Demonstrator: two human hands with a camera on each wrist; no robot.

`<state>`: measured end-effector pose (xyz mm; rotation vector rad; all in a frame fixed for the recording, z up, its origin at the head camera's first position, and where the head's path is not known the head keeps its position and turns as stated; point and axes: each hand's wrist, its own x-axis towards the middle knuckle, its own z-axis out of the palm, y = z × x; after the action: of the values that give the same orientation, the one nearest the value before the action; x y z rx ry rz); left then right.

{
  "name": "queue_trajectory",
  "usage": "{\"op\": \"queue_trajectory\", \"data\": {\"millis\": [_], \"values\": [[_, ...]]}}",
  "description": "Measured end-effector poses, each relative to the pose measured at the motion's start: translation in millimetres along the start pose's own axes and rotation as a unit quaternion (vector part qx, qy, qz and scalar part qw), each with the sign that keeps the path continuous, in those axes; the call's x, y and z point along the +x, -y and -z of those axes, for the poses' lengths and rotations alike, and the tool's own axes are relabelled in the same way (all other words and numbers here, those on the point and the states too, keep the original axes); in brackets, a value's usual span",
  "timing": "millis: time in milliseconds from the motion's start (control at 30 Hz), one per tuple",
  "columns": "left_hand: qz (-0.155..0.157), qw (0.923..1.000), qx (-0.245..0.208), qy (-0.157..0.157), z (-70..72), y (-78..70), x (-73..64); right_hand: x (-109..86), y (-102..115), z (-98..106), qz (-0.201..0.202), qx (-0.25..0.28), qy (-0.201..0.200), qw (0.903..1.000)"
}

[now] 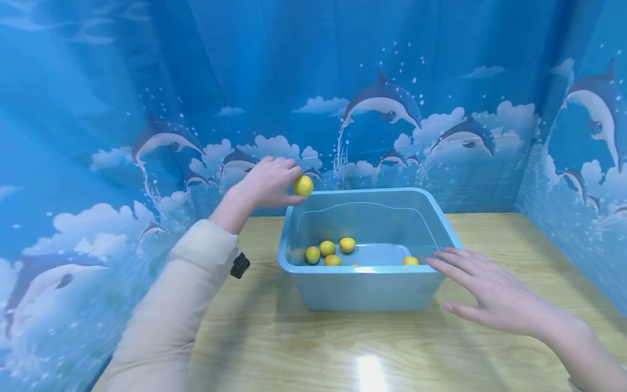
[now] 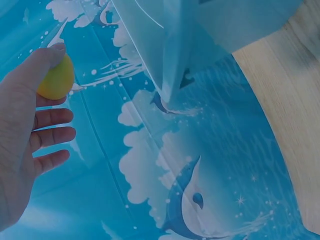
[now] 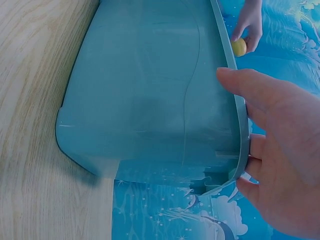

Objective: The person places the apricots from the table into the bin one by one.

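Observation:
My left hand (image 1: 271, 182) pinches a small yellow citrus fruit (image 1: 303, 185) between thumb and fingertips, held up over the back left corner of a blue plastic bin (image 1: 362, 288). In the left wrist view the thumb lies across the citrus fruit (image 2: 59, 82), while the other fingers extend below it. Inside the bin, several similar citrus fruits (image 1: 327, 248) lie mostly toward the left, and one (image 1: 411, 261) is at the front right. With fingers straight, my right hand (image 1: 499, 296) is at the bin's front right corner, fingertips right at the rim (image 3: 242, 125).
The bin stands on a light wooden table (image 1: 352, 343). Blue curtains (image 1: 274, 65) printed with dolphins and clouds enclose the table at the back and both sides. A small black object (image 1: 240, 265) shows beside my left sleeve.

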<state>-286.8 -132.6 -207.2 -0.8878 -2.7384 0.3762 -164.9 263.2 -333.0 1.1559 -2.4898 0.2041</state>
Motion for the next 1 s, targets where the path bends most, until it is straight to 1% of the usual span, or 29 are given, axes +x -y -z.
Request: {"op": "queue_trajectory", "data": {"millis": [167, 333, 533, 733, 867, 1000], "values": [[-0.008, 0.9999, -0.007, 0.002, 1.4, -5.8, 12.6, -0.4, 0.0, 1.0, -0.001, 0.000, -0.001, 1.0000], [-0.023, 0.9997, -0.012, -0.002, 3.0, -14.6, 24.7, -0.2, 0.0, 2.0, -0.004, -0.002, 0.001, 1.0000], [-0.040, 0.9992, 0.000, 0.000, 4.5, -26.3, 38.7, 0.1, 0.7, 3.2, -0.006, -0.001, 0.004, 1.0000], [-0.059, 0.9981, 0.016, 0.012, 3.3, -37.8, 52.0, 0.3, 1.6, 4.1, -0.013, 0.002, 0.012, 0.9998], [-0.073, 0.9967, 0.025, 0.026, 1.1, -43.8, 59.5, -0.3, 2.9, 4.0, -0.019, 0.004, 0.020, 0.9996], [-0.080, 0.9957, 0.033, 0.035, -0.9, -49.0, 66.4, -1.0, 3.3, 3.4, -0.022, 0.005, 0.023, 0.9995]]}}
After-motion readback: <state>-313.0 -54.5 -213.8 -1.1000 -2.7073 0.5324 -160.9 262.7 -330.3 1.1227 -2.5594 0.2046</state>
